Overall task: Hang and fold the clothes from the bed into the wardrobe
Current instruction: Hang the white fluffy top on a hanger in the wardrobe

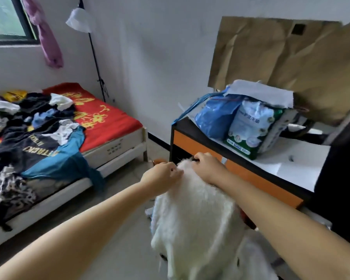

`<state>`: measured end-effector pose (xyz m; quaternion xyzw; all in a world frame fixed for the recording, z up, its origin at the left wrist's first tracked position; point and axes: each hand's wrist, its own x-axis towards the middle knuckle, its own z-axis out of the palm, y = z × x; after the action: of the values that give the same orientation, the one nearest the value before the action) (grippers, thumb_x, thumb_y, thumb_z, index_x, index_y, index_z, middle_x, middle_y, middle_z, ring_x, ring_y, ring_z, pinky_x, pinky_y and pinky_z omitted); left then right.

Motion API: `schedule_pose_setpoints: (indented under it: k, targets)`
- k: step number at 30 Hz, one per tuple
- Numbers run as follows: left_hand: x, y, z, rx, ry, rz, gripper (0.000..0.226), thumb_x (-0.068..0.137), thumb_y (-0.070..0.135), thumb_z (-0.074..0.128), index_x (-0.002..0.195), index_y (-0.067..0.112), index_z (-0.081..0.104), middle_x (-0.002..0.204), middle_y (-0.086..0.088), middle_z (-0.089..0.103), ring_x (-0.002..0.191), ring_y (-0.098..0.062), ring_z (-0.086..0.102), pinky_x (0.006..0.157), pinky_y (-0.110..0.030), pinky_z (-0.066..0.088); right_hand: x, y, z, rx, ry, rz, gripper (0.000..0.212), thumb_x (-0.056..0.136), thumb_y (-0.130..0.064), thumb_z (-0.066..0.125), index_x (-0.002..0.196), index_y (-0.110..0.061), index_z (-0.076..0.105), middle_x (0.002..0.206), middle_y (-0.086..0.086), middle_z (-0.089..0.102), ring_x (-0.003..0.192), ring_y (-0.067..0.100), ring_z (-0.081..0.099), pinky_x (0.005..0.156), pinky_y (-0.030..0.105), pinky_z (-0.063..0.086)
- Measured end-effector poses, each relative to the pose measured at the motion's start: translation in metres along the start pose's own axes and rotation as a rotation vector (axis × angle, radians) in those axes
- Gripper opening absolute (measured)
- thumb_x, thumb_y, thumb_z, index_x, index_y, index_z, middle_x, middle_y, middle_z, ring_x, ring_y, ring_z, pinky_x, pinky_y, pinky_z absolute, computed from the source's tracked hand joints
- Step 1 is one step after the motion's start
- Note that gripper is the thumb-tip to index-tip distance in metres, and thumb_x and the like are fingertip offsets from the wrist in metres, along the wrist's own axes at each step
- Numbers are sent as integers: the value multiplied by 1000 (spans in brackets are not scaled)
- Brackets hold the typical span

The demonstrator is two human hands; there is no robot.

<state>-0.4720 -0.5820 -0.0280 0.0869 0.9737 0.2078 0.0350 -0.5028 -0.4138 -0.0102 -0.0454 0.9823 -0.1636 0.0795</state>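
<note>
While pinched by both hands, fluffy white garment (194, 215).

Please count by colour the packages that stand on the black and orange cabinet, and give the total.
Blue bag: 1
Green and white pack: 1
Total on the cabinet: 2

Both hands' grip on white fluffy garment (194, 215)

Head-worn camera, looking forward and down, close over both hands, bed (113, 142) left, desk (190, 142) right
</note>
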Motion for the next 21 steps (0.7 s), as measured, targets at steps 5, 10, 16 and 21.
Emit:
schedule_pose_setpoints:
  k: [5,10,16,21]
  targets:
    - [18,17,27,-167,-99,-136,69,91,65,36,127,8,48,103,-5,59,89,-21,56,75,-31,45,9,40,-3,231,-337,358,74,98,-57,26,151,-6,19,156,19,23,141,34,29,112,43,28]
    - [23,12,32,-322,-107,-205,68,84,69,47,119,11,56,97,2,61,86,-16,59,74,-28,46,26,58,10,434,-424,452,77,98,-58,27,151,-4,15,156,19,20,142,32,27,114,42,26]
    - [27,7,21,-573,-240,-288,48,82,58,62,104,15,64,93,0,67,82,-12,64,65,-19,49,30,96,19,569,-425,594,71,95,-55,42,143,-2,36,146,21,40,132,33,42,99,42,38]
    - [17,5,-5,-784,-236,-166,30,88,41,64,109,19,65,99,-1,71,87,-15,70,78,-30,59,32,68,-25,917,-277,428,23,97,-30,48,99,-12,63,89,11,65,69,21,67,54,27,55]
